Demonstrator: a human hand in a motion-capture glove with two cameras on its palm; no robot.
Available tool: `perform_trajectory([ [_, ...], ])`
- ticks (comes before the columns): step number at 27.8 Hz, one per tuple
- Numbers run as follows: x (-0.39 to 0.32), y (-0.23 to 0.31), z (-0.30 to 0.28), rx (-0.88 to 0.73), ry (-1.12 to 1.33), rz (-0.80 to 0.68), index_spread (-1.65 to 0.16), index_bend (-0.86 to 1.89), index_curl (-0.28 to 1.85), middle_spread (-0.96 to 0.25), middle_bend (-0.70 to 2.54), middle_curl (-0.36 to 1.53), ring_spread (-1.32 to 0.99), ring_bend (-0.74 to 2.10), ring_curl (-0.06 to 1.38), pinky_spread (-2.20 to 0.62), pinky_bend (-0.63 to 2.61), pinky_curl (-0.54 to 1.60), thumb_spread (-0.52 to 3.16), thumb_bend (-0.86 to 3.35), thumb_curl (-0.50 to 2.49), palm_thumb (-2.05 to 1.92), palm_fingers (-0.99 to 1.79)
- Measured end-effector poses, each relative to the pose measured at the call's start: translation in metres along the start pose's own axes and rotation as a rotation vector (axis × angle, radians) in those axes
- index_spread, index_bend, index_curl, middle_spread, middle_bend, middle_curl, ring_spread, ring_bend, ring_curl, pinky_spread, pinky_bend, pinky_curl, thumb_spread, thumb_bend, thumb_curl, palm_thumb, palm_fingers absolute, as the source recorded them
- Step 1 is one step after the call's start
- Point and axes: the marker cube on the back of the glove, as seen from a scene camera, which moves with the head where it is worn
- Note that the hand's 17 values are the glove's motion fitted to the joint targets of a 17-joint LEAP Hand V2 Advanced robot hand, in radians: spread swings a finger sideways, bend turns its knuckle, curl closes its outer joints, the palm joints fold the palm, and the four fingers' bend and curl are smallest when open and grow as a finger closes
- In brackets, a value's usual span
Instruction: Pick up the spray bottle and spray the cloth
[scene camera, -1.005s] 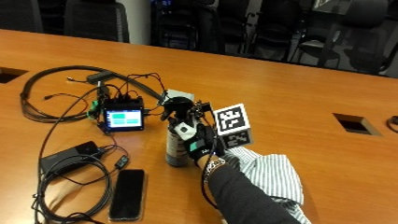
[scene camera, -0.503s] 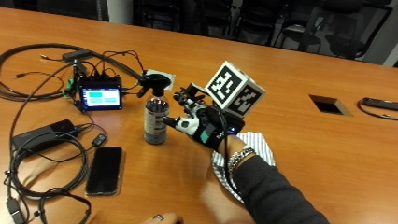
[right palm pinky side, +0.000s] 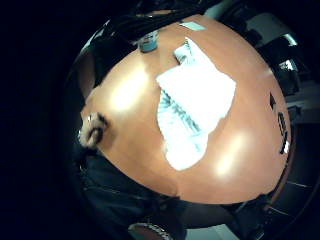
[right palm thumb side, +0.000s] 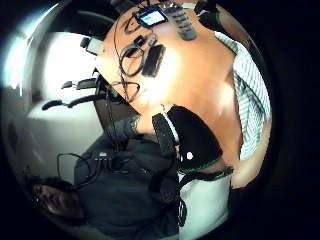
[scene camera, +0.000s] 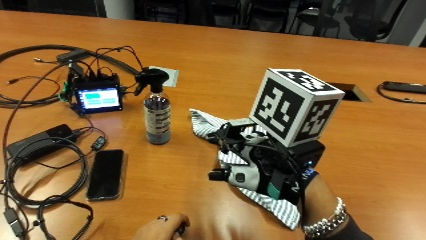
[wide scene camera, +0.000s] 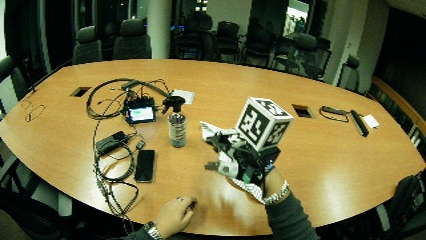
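**Gloved hand above the cloth, spray bottle standing apart and not yet held**

The gloved right hand hovers over the striped cloth, palm down, well in from the table's near edge. Its fingers appear relaxed and slightly bent, pointing toward the bottle, and they grip nothing; neither palm view shows any object close against the palm. The bare left hand rests on the table at the near edge, fingers loosely curled, holding nothing.

The cloth lies crumpled and partly unfolded on the table directly beneath the gloved hand; one corner reaches toward the bottle without touching it. The little-finger-side palm view shows the cloth spread out below the palm, with the bottle's base beyond it.

The spray bottle stands upright beside the cloth, on the side of the table's left edge, near the gloved hand's fingertips but clear of them. Its black trigger head sits above a narrow neck and a cylindrical, labelled body.

Handling, as judged: the bottle looks like a small, rigid plastic cylinder, probably light, tall for its base and so easily tipped by a sideways knock. The smooth label may be slippery. The likely hold is around the neck and upper body, forefinger free for the trigger. The cloth is soft and limp, and should stay put when sprayed.

Beyond the bottle lie a small screen device with cables, and a phone nearer the near edge.
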Motion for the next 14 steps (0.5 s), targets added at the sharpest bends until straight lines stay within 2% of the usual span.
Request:
perform_trajectory([
  [5,0.003,0.028,0.001,-0.013,0.097,0.050,-0.39,0.17,0.32,-0.07,0.22,0.38,-0.06,0.39,0.34,0.24,0.28,0.31,1.20,-0.01,0.39,0.53,0.52],
  [14,0.028,0.072,0.015,-0.111,0.110,0.135,-0.39,0.17,0.33,-0.07,0.19,0.37,-0.05,0.31,0.32,0.25,0.25,0.32,1.22,-0.02,0.36,0.54,0.52],
])
